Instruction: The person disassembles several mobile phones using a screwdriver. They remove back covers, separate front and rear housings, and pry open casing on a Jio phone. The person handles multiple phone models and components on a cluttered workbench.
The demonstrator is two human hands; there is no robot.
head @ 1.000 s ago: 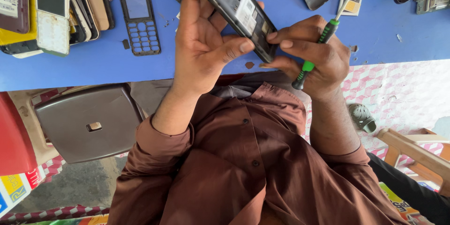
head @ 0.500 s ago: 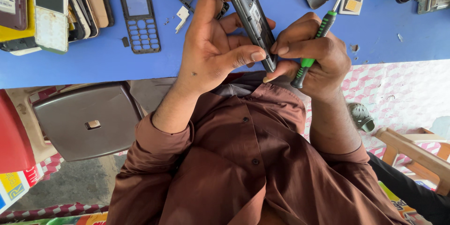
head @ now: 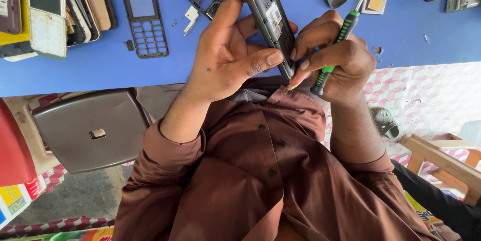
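Tilted further upright since the earlier frame, dark grey bar-shaped phone body (head: 267,18) sits clamped in left hand (head: 225,55) above blue desk (head: 100,70), while right hand (head: 333,55) grips green-handled screwdriver (head: 340,38), fingertips touching phone's lower edge.

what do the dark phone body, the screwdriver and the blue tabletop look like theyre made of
Dark grey phone body in the left hand: apparently matte plastic, moulded edges, dull sheen.
Green-and-black screwdriver in the right hand: ridged grip, probably plastic or rubber; thin bright shaft looks like metal.
Blue tabletop: smooth, even colour, possibly laminate or painted board.
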